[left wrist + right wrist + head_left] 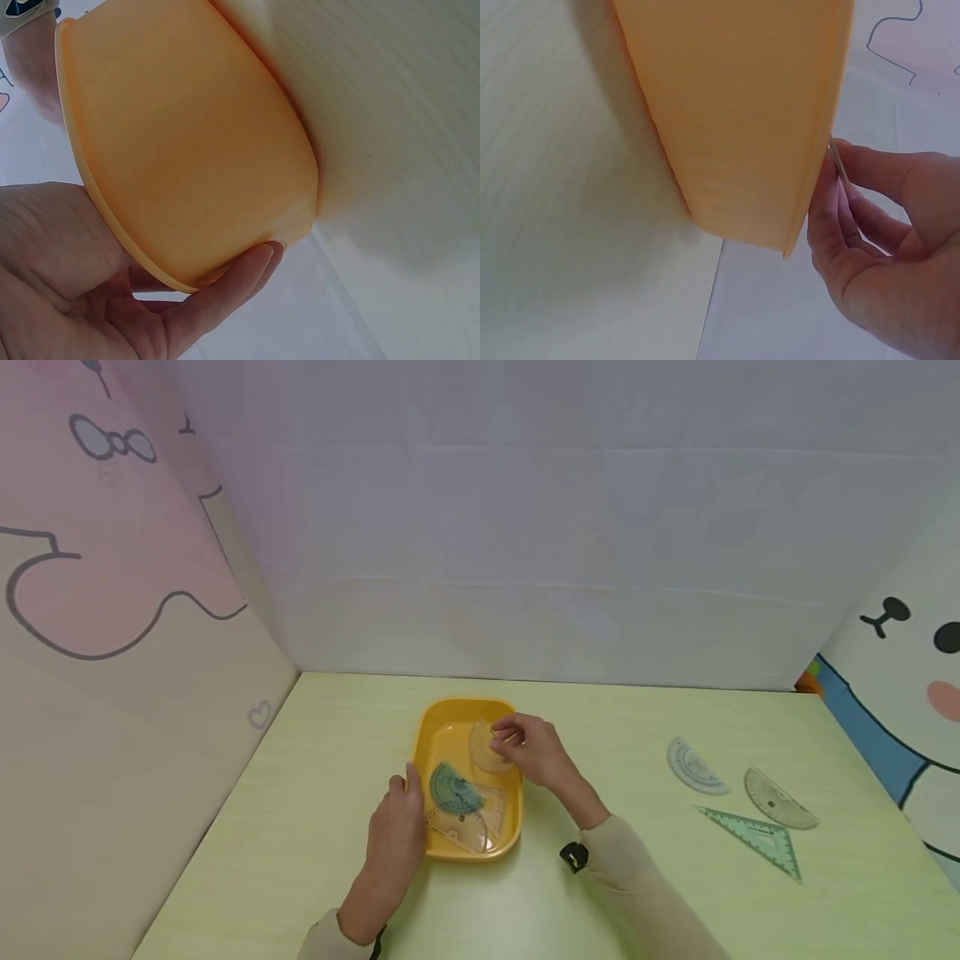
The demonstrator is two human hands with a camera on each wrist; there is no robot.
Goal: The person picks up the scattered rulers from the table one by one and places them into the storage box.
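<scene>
A yellow tray point(420, 735) stands on the table, and my left hand point(397, 827) grips its left side. In the left wrist view, fingers point(232, 289) lie against the tray's outer wall near the corner. My right hand point(531, 747) pinches a clear protractor point(482, 753) over the far right part of the tray. The right wrist view shows its thin edge between the thumb and fingers point(826, 225), right at the rim. Nearer in the tray lie a teal protractor point(453, 791), a clear protractor point(474, 837) and a clear set square point(492, 806), overlapping one another.
On the right side of the table lie a pale blue clear protractor point(693, 770), a greyish clear protractor point(778, 802) and a green set square point(757, 839). A white wall point(555, 560) rises behind the table point(615, 718), with printed panels on both sides.
</scene>
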